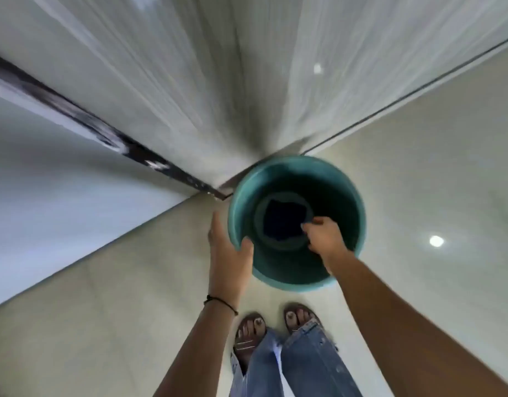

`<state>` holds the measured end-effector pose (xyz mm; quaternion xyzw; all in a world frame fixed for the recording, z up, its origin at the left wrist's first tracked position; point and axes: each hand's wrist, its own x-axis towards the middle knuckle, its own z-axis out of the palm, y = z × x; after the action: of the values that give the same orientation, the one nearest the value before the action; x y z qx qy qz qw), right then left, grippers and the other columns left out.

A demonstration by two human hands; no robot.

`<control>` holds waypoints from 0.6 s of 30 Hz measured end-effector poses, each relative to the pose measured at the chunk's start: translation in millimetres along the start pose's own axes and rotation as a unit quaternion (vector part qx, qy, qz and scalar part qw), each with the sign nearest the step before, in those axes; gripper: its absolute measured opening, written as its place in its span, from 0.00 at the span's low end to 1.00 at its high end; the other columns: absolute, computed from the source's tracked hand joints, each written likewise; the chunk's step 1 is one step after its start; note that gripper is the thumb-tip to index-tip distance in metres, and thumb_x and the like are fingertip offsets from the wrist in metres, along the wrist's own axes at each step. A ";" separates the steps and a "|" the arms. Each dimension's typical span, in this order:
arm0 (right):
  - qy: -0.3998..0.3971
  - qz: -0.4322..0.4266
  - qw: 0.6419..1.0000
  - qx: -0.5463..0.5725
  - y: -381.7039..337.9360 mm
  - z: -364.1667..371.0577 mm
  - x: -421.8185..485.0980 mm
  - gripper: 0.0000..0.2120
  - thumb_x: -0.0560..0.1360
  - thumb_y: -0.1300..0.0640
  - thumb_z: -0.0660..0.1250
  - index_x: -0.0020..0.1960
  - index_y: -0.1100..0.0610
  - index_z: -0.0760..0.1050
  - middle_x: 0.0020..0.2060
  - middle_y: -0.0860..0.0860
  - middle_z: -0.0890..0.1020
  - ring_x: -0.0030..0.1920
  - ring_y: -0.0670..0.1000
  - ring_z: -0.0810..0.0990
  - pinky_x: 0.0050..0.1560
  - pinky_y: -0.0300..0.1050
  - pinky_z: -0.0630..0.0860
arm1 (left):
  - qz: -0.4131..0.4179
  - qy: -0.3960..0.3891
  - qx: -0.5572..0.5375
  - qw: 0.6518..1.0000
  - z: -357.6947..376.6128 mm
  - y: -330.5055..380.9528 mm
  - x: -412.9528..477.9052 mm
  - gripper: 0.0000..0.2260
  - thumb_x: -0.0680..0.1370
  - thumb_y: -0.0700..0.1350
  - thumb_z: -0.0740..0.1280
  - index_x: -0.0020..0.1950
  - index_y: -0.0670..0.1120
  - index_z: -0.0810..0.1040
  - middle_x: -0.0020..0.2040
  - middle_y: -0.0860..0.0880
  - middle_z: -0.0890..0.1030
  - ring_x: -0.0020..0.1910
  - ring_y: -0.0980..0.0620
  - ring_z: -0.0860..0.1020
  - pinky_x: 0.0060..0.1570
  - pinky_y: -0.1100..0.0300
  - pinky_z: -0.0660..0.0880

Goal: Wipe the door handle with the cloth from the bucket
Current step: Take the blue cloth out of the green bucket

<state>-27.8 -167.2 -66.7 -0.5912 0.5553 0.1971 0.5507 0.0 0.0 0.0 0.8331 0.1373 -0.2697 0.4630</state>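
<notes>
A teal plastic bucket (pixel 297 179) stands on the tiled floor at the foot of a white door (pixel 204 81). A dark blue cloth (pixel 284 219) lies flat on the bucket's bottom. My left hand (pixel 228 247) grips the bucket's near left rim, thumb inside. My right hand (pixel 323 234) reaches down inside the bucket, with its fingertips pinched at the cloth's right edge. The door handle is out of view. The picture is blurred by motion.
A dark door frame strip (pixel 103 130) runs diagonally at the left beside a white wall (pixel 46 181). Beige floor tiles (pixel 419 181) spread to the right. My feet in sandals (pixel 275 328) and jeans stand just behind the bucket.
</notes>
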 end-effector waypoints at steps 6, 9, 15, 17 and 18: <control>0.016 0.077 0.996 0.030 33.6 53.3 123.1 0.29 0.76 0.61 0.66 0.74 0.64 0.61 0.69 0.60 0.71 0.68 0.59 0.72 0.68 0.47 0.70 | 0.133 0.108 0.047 0.984 43.7 -48.0 42.2 0.31 0.77 0.34 0.60 0.77 0.49 0.54 0.73 0.53 0.63 0.67 0.61 0.66 0.57 0.85 0.59; 0.033 0.075 0.996 0.014 49.3 71.1 157.2 0.24 0.78 0.62 0.61 0.73 0.65 0.62 0.70 0.60 0.70 0.69 0.58 0.70 0.66 0.44 0.69 | 0.161 0.141 0.048 0.976 46.7 -60.3 49.4 0.31 0.75 0.32 0.57 0.77 0.51 0.56 0.74 0.52 0.66 0.71 0.56 0.68 0.68 0.66 0.67; 0.063 0.059 0.996 0.030 45.6 70.9 135.0 0.30 0.74 0.60 0.67 0.74 0.59 0.61 0.68 0.59 0.72 0.66 0.59 0.73 0.68 0.47 0.70 | 0.159 0.132 0.065 0.976 47.5 -60.2 51.2 0.31 0.75 0.31 0.56 0.77 0.47 0.56 0.73 0.54 0.64 0.71 0.56 0.65 0.66 0.76 0.61; 0.053 0.030 0.996 0.059 34.8 61.4 109.7 0.24 0.71 0.58 0.70 0.66 0.61 0.72 0.58 0.59 0.80 0.57 0.58 0.79 0.58 0.48 0.78 | 0.128 0.096 0.082 0.984 41.8 -56.0 49.6 0.31 0.77 0.32 0.57 0.77 0.47 0.52 0.73 0.54 0.61 0.71 0.57 0.62 0.62 0.82 0.57; 0.048 0.003 0.996 0.080 27.6 52.7 90.0 0.17 0.70 0.59 0.70 0.58 0.60 0.77 0.49 0.59 0.82 0.50 0.57 0.80 0.48 0.44 0.80 | 0.097 0.069 0.091 0.989 38.0 -50.5 44.6 0.31 0.78 0.35 0.58 0.78 0.47 0.50 0.75 0.51 0.59 0.72 0.54 0.60 0.66 0.77 0.58</control>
<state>-4.4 -154.8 -171.3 -0.5527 0.5968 0.1246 0.5682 0.0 -6.1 -77.1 0.8978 0.0622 -0.1766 0.3985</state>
